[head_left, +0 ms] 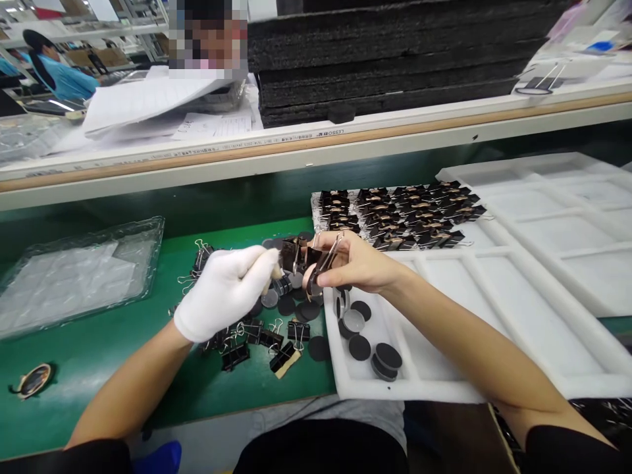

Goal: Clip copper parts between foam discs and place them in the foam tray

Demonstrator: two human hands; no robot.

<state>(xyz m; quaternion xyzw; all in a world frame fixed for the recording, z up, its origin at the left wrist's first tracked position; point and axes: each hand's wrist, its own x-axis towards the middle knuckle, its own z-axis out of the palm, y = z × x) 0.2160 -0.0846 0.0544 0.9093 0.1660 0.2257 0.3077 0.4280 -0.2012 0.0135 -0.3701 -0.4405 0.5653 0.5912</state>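
My left hand, in a white glove, is closed on a black binder clip above the green mat. My bare right hand pinches another binder clip that is clamped on a round disc. Both hands meet over a loose pile of binder clips and black round discs. More discs lie in the near compartment of a white foam tray.
Rows of clipped parts fill a tray behind my right hand. A second white foam tray lies at right, a clear plastic tray at left. A tape roll sits near left. A stack of black foam sheets and a co-worker are beyond the shelf.
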